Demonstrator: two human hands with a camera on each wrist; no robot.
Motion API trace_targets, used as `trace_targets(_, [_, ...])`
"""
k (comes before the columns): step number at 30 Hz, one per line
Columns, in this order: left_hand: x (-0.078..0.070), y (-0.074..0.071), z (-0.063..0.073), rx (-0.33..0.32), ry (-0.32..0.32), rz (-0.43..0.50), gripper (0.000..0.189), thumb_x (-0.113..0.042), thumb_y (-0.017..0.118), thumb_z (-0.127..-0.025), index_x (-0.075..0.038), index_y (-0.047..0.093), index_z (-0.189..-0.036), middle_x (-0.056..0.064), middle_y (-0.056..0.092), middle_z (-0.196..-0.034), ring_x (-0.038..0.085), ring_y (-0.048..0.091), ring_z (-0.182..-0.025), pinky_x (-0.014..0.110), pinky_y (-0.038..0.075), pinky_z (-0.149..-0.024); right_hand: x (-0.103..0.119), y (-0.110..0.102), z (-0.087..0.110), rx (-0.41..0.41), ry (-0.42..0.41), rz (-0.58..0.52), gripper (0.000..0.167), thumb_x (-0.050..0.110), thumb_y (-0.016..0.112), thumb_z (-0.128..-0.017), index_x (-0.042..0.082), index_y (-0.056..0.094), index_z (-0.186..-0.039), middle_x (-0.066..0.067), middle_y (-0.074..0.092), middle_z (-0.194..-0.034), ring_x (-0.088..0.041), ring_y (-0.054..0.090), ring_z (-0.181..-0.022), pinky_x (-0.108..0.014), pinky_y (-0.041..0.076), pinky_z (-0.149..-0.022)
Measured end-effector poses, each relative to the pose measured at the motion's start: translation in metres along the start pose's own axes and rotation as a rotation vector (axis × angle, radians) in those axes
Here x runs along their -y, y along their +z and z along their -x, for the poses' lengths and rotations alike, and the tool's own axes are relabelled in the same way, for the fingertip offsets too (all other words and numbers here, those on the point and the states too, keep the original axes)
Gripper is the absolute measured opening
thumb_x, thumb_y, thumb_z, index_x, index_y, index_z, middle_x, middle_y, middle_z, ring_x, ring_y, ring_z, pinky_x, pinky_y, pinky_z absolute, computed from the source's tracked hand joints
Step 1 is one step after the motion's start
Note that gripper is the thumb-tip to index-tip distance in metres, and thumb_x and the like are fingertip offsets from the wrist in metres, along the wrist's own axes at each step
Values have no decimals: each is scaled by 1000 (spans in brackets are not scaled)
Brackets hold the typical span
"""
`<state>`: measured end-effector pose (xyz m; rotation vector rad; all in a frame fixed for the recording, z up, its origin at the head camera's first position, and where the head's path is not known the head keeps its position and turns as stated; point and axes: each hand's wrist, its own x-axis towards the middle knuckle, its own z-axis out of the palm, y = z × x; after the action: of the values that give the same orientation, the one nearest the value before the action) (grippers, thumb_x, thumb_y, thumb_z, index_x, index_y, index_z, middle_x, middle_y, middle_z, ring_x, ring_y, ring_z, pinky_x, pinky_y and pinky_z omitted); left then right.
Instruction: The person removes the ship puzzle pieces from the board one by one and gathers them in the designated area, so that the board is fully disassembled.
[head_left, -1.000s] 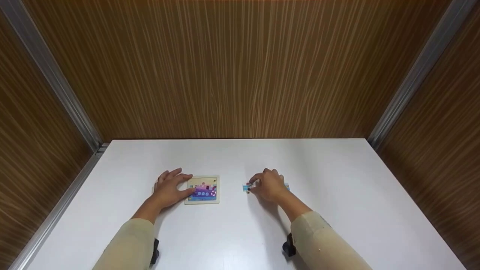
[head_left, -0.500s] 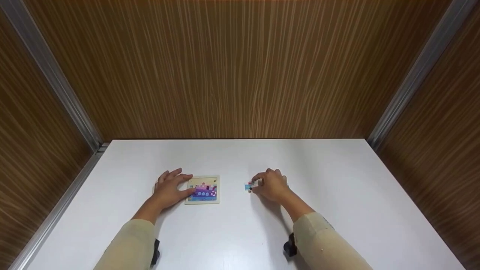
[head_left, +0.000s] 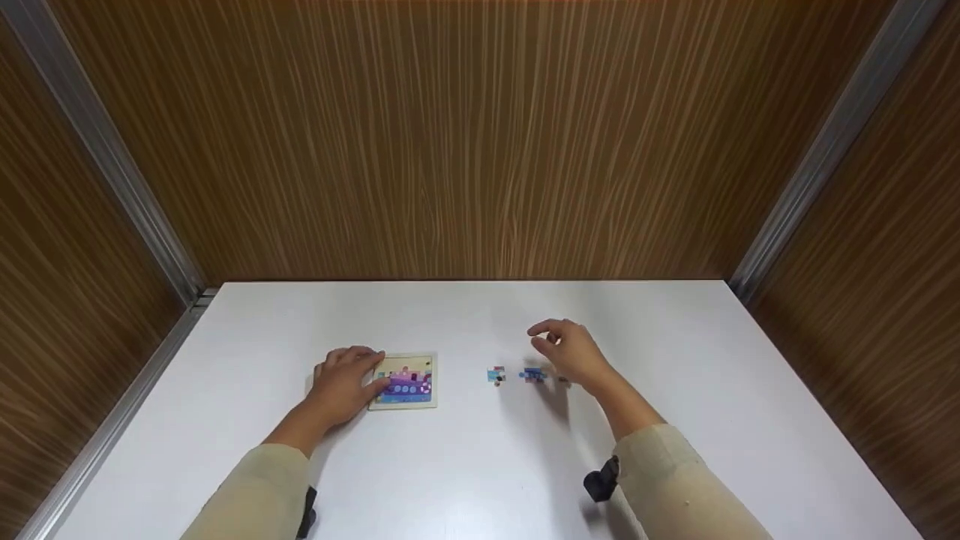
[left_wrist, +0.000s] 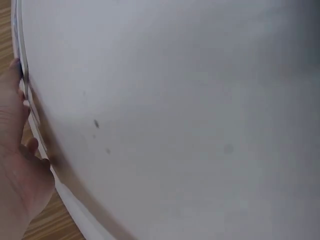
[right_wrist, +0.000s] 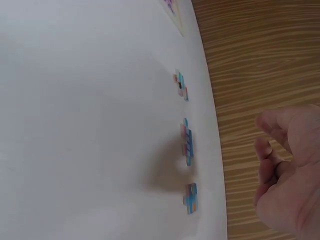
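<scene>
A square jigsaw puzzle board (head_left: 421,358) with a pale frame and a purple ship picture lies on the white table, left of centre. My left hand (head_left: 343,388) rests at its left side, thumb over the picture and index finger at the top corner. My right hand (head_left: 576,355) hovers above the table, fingers loosely bent, with nothing between them. Below and left of it are a light blue puzzle piece (head_left: 496,374) and a darker blue puzzle piece (head_left: 533,374). A third puzzle piece (right_wrist: 190,198) shows in the right wrist view; my hand partly hides it in the head view.
The white table (head_left: 450,465) reaches a wood-grain wall (head_left: 480,150) at the back. Similar side panels with metal rails (head_left: 817,165) stand left and right. Black wrist cameras (head_left: 601,480) hang by the sleeves.
My right hand has lifted off the puzzle pieces and moved right and away, uncovering the darker blue piece. The left hand stays at the board.
</scene>
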<state>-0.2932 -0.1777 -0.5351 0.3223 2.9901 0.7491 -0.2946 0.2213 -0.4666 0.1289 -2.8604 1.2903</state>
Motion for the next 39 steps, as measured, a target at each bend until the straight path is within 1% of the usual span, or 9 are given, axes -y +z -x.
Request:
trace_targets(5, [-6,6,4,-44,-7,-15,52,-40,62,-111,-14,54,-155,13,49,-166,43,32,-159,67,25,-128,-2,-4,3,11,23,-78,22,17,66,-108,13,77,-126,-6,58,-104,-19,53,-92,-27,46,-73])
trace_targets(9, [-10,12,6,-103,10,-111,43,-37,56,-114,-7,55,-145,16,57,-158,42,39,-155,65,28,-128,-3,0,7,29,19,-127,22,19,65,-109,14,77,-127,-7,59,-105,-20,54,-94,-28,48,-73])
trace_targets(13, [-16,14,6,-146,13,-177,42,-34,54,-114,-3,56,-143,19,63,-151,42,44,-151,63,34,-126,0,6,10,48,7,-148,20,18,66,-108,15,78,-125,-5,59,-103,-19,54,-94,-27,48,-74])
trace_targets(16, [-22,13,8,-153,-11,-147,41,-31,59,-112,-3,59,-141,19,61,-153,42,49,-146,61,40,-120,4,11,12,70,-7,-146,19,18,67,-108,16,78,-123,-4,60,-101,-19,54,-94,-26,47,-74])
trace_targets(20, [-31,9,11,-154,-41,-22,44,-29,70,-106,-5,64,-142,20,57,-155,43,55,-140,59,45,-115,13,19,14,116,-29,-165,18,17,67,-108,18,78,-122,-5,62,-98,-22,57,-92,-28,48,-75])
trace_targets(23, [-36,7,13,-150,-53,52,50,-31,74,-103,-6,66,-145,21,57,-155,43,56,-140,59,45,-116,20,29,15,148,-58,-172,18,17,67,-108,17,78,-122,-5,64,-95,-21,57,-90,-30,47,-77])
trace_targets(26, [-39,8,14,-151,-54,64,52,-35,77,-101,-9,68,-145,21,60,-152,42,57,-138,59,44,-114,25,42,13,177,-90,-177,20,16,66,-108,12,77,-124,-7,66,-95,-17,54,-86,-30,46,-76])
trace_targets(36, [-59,22,14,-173,-79,-97,63,-53,81,-94,-17,71,-145,22,64,-144,41,59,-129,55,45,-106,40,93,9,234,-98,-203,25,15,67,-108,9,73,-131,1,60,-91,-14,54,-83,-27,47,-73])
trace_targets(39, [-66,24,13,-180,-79,-90,63,-51,84,-93,-15,72,-143,24,63,-144,41,59,-129,55,46,-106,43,104,8,232,-96,-189,26,15,67,-107,10,71,-133,1,58,-91,-14,54,-81,-27,47,-71])
